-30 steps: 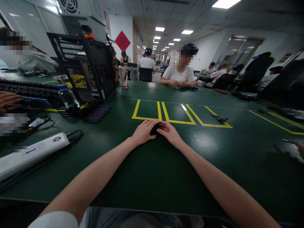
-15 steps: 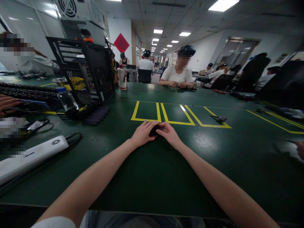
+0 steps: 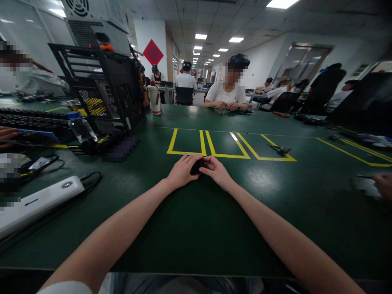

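Black object point(image 3: 196, 167), held between left fingers point(image 3: 190, 161) and right fingers point(image 3: 210, 162)

View turned slightly right, neighbour's hand point(image 3: 384, 185) showing more

Left hand point(image 3: 183, 169) and right hand point(image 3: 217, 170) curl inward.

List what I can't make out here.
In the head view:
Black object: partly covered by the left hand and right hand; its kind is unclear.
White device: its far end is cut off by the left edge.
Co-worker's hand: cut off by the right edge.
Cup: its print is too small to read.
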Demonstrator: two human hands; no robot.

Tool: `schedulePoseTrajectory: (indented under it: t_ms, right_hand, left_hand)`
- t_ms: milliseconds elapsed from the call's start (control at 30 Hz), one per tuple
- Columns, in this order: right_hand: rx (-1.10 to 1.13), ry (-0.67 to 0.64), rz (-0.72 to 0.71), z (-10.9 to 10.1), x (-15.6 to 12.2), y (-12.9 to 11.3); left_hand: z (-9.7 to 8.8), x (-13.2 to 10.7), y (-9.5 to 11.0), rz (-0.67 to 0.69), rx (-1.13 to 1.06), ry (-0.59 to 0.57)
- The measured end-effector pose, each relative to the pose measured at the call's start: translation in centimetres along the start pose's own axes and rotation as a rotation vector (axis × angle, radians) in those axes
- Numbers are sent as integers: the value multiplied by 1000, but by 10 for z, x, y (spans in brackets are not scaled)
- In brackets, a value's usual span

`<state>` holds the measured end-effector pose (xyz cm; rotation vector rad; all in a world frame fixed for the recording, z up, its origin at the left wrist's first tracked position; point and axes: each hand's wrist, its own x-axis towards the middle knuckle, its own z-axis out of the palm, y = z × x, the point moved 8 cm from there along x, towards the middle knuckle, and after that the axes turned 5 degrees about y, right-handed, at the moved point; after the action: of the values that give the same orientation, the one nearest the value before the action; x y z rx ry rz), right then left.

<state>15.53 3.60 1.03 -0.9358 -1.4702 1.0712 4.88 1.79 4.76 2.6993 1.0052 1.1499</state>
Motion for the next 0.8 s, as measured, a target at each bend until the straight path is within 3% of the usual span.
schedulePoseTrajectory:
  t_ms: [400,800]
  right_hand:
    - [-34,55,-21,-2,-2,-6]
    - [-29,-10,-25,0,-2,-3]
  left_hand:
    - [-5,0,5,-10,16,-3]
    - [-1,0,0,-5,7,9]
